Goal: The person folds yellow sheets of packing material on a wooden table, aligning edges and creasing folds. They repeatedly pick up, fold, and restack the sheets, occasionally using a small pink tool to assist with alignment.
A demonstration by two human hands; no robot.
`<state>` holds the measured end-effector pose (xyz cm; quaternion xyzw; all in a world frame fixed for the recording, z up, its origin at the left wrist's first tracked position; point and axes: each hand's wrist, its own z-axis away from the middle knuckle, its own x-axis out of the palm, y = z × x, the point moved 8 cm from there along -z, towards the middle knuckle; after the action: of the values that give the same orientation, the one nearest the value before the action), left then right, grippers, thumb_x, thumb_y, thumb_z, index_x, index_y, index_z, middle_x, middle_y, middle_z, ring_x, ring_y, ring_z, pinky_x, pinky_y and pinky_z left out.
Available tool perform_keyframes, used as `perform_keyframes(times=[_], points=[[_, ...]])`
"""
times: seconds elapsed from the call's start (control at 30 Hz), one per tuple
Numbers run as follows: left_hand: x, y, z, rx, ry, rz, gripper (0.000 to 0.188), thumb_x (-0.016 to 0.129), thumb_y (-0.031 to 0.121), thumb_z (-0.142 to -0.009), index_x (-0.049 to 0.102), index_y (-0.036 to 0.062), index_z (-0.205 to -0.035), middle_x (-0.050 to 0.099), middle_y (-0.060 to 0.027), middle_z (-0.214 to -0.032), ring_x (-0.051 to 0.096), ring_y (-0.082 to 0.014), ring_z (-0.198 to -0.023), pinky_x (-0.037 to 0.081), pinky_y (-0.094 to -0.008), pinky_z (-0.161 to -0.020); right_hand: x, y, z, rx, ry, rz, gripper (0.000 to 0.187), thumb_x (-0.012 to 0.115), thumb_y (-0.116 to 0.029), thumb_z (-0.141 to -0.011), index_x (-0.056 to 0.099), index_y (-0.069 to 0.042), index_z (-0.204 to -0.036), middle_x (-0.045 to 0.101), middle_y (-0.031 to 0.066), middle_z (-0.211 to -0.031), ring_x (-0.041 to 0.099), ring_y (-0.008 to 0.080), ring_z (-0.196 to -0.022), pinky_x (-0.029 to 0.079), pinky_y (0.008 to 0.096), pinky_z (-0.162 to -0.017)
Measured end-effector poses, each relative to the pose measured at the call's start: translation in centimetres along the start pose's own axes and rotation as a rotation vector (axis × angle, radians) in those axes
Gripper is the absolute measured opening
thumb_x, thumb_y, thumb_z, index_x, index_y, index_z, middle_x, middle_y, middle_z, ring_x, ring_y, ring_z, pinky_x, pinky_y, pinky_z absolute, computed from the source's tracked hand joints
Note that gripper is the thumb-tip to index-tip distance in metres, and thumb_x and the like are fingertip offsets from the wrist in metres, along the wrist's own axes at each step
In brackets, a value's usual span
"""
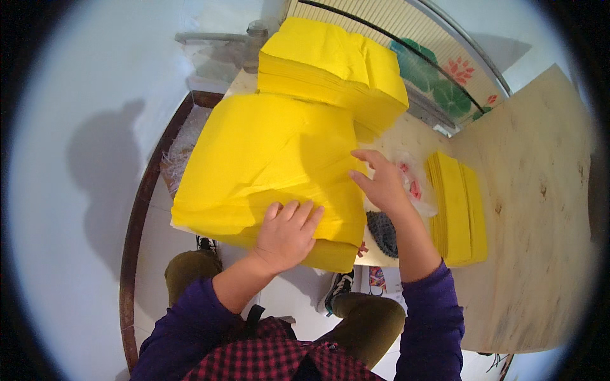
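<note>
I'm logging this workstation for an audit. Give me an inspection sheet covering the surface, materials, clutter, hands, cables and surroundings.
Surface: pale table, largely covered.
Materials: large yellow stack in front, second yellow stack behind it, narrower yellow stack at right.
Clutter: clear plastic bag with red contents; dark grey textured item, partly hidden by the right forearm.
Hands: left hand rests on the large stack near its front edge; right hand is at its right edge, thumb and forefinger apart, contact unclear.
Cables: nothing seen for certain.
Surroundings: pale wall at left, wooden board at right, flower-painted panel behind.
</note>
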<state>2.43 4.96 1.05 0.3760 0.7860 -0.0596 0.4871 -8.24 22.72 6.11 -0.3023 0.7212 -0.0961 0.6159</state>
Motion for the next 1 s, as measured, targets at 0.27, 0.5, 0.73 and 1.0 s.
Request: perform_keyframes(times=[0.27,0.5,0.73,1.0], points=[[0.7,0.2,0.0,0.026,-0.013,-0.072,0.07,0.077,0.027,-0.068,0.058,0.0134,-0.134,0.058,-0.0093,-0.133,0.053,-0.0275,-0.117,0.038,-0.0464,-0.096,5.3,4.1,-8.8,0.142,-0.146,0.059,0.063,0.08,-0.023,-0.078,0.057,-0.003,-0.134,0.066,0.02,-0.119,0.064,0.0328,-0.111,0.05,0.0397,-0.095],[1.1,0.5,0.1,0.042,0.006,-0.064,0.055,0.064,0.021,-0.077,0.061,0.0114,-0.131,0.06,-0.0095,-0.128,0.053,-0.0268,-0.115,0.039,-0.0449,-0.095,4.4,5.6,-7.7,0.227,-0.198,-0.225,0.043,0.078,-0.013,-0.077,0.067,-0.001,-0.116,0.068,0.0089,-0.109,0.063,0.0177,-0.094,0.051,0.0326,-0.083],[1.0,0.6,0.3,0.044,0.007,-0.013,0.042,0.053,0.021,-0.088,0.063,0.0069,-0.126,0.06,-0.0113,-0.125,0.055,-0.0265,-0.113,0.038,-0.0451,-0.097,2.2,5.0,-3.4,0.132,-0.084,-0.218,0.02,0.072,-0.001,-0.079,0.071,-0.003,-0.098,0.071,0.0027,-0.095,0.063,0.0155,-0.097,0.046,0.0291,-0.093],[1.5,0.6,0.5,0.032,0.01,-0.095,0.06,0.066,0.023,-0.075,0.06,0.0183,-0.135,0.052,-0.0078,-0.142,0.046,-0.0287,-0.13,0.033,-0.0508,-0.104,1.7,2.7,1.8,-0.319,0.082,-0.124,0.023,0.067,0.006,-0.072,0.067,-0.008,-0.09,0.07,0.0089,-0.109,0.061,0.0322,-0.109,0.045,0.0417,-0.096]])
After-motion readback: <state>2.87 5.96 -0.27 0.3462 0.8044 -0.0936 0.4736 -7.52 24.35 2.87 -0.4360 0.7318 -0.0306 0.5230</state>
